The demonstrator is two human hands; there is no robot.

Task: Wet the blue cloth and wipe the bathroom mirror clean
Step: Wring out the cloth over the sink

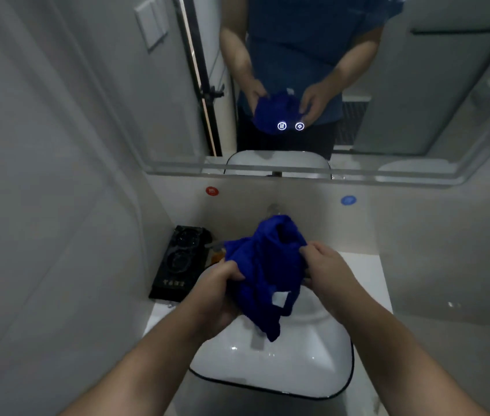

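A crumpled blue cloth [264, 271] with a small white label hangs above the white sink basin [297, 367]. My left hand [218, 291] grips its left side and my right hand [326, 267] pinches its right edge. The cloth hides most of the tap; only a bit of metal [273, 209] shows behind it. The bathroom mirror [312, 85] hangs on the wall above the sink and reflects a person's arms with the cloth. Two lit round touch icons [290, 126] glow near its lower middle.
A black tray [179, 262] with two round recesses stands on the counter left of the basin, against the wall. A red dot [212, 191] and a blue dot [348, 200] mark the wall under the mirror. Grey walls close in on both sides.
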